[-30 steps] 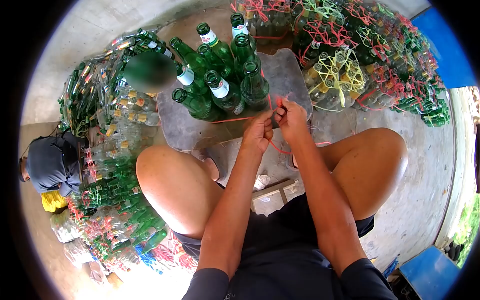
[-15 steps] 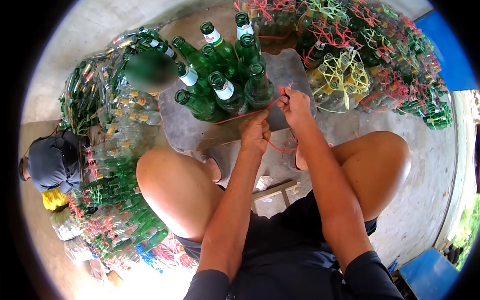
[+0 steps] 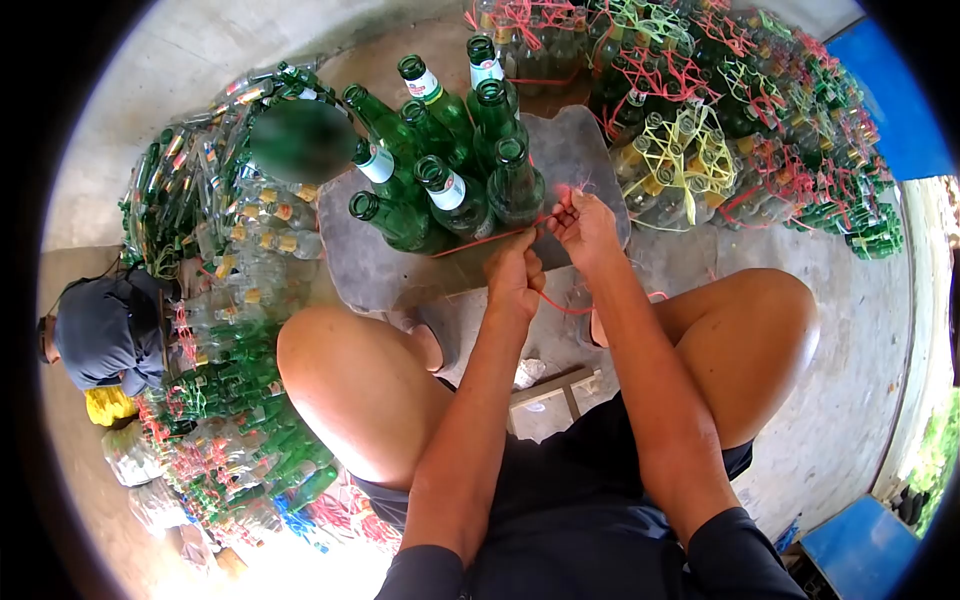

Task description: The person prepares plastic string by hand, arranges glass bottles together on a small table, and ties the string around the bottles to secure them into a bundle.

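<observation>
Several green glass bottles [image 3: 517, 190] stand upright in a tight cluster, some with white labels on their necks. Red string [image 3: 475, 244] runs low around the near side of the cluster. At the front edge of the bottles, my left hand [image 3: 514, 272] is closed on the string, and a loose length hangs below it. My right hand [image 3: 583, 228], just to the right, pinches the string beside the nearest right bottle, with frayed red ends at its fingertips. A grey flat slab [image 3: 352, 265] carries the bottles.
Bundles of bottles tied with red and yellow string [image 3: 665, 175] crowd the right and back. More bottles [image 3: 230, 340] are piled along the left, where another person [image 3: 110, 325] bends over. A small wooden frame [image 3: 555, 392] lies on the floor between my feet.
My right hand has moved a little left and down, nearer my left hand. Both hands keep hold of the string. The string's loose loop has shifted slightly.
</observation>
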